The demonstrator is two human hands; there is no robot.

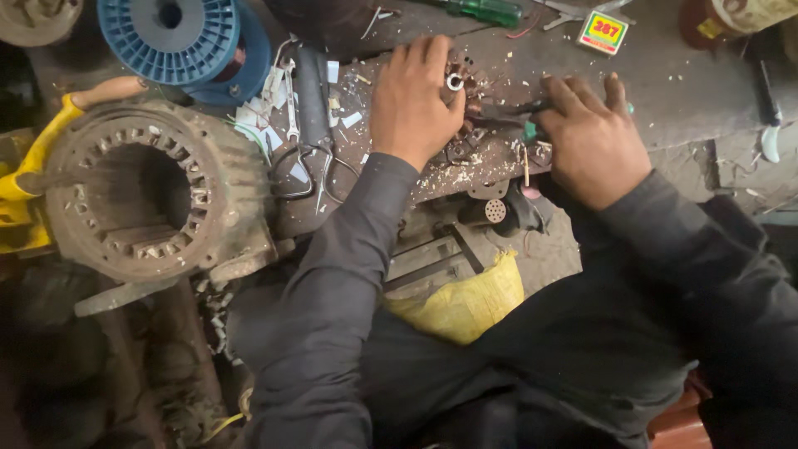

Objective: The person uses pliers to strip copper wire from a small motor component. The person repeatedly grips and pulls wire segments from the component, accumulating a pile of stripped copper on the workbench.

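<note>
My left hand [413, 100] rests over a small copper-wound motor part with a metal ring [455, 81] on a dirty workbench [665, 91], fingers curled around it. My right hand [592, 137] grips a thin dark tool [511, 110] whose tip points left toward that part. Both arms wear dark sleeves. What lies under the left palm is hidden.
A large rusty motor stator housing [141, 195] sits at the left. A blue wire spool [184, 41] stands behind it, and a yellow-handled tool [37, 150] beside it. Scissors [312, 162], paper scraps, a green screwdriver [486, 10], a small yellow-green box [604, 32] and a yellow bag [465, 303] lie around.
</note>
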